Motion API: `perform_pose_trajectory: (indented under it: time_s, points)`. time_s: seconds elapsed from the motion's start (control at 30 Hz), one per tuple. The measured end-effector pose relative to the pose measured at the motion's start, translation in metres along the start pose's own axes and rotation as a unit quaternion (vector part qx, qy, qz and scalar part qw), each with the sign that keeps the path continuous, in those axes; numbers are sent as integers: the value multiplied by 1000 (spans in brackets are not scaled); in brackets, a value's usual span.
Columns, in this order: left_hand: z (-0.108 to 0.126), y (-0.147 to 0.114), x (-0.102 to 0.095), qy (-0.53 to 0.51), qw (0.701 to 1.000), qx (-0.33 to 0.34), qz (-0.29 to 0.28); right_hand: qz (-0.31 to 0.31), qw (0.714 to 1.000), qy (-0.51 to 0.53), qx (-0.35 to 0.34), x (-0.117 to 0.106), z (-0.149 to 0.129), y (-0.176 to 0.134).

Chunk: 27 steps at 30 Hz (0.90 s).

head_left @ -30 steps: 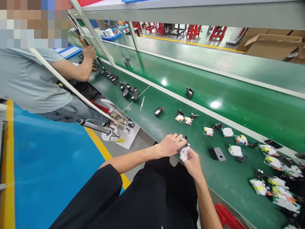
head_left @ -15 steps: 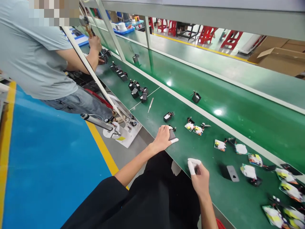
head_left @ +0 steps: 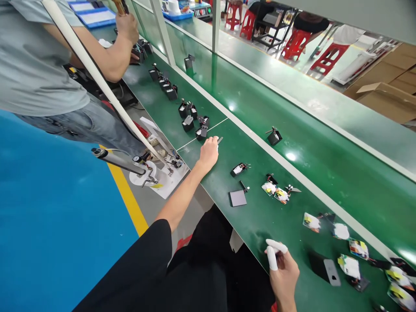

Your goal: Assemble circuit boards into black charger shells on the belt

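My left hand (head_left: 209, 152), with white finger cots, is closed around a thin metal pair of tweezers (head_left: 220, 140) on the green bench; only one end of the tool shows. Low on the right, my right hand (head_left: 283, 268) holds its white-capped thumb and forefinger together over the bench edge. Whatever may be between those tips is too small to make out. Between my hands lies a black case with a grey face (head_left: 238, 198), a small wired part beside it. An open black case (head_left: 238, 169) with white inside sits just beyond.
Several circuit boards with white and yellow parts (head_left: 349, 265) spread to the right, near a dark case standing on the bench (head_left: 331, 272). Filled black cases (head_left: 187, 123) stand in clusters toward a co-worker (head_left: 110, 56) at left. A pole-mounted device (head_left: 143, 171) stands beside the bench.
My left hand has let go of the grey-faced case and moved away to the left, taking hold of the tweezers. My right hand keeps its pinch. The co-worker's hand is raised higher.
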<state>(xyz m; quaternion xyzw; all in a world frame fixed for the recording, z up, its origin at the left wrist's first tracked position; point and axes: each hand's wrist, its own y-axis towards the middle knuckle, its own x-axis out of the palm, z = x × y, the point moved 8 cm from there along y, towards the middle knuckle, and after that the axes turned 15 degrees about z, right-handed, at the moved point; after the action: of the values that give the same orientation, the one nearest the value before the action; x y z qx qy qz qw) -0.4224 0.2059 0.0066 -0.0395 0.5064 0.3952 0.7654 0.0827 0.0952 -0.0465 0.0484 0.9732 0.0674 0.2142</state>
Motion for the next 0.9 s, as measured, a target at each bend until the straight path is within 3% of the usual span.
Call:
perform_pose_trajectory:
  time_s: [0.4,0.53,0.67,0.77,0.9]
  points:
    - [2,-8,-3,63,985,76,-143,6,1000,17,-12,2,-10,0]
    - [-1,-20,-19,56,988,79,-120,3,1000,13,-14,4,-13,1]
    - [-5,-51,-34,27,991,103,-80,3,1000,9,-19,5,-17,1]
    - [-11,-70,-33,-4,990,116,-76,0,1000,9,-25,7,-23,1]
    - [-14,-72,-24,-27,992,105,-61,-10,999,0,-37,11,-30,1]
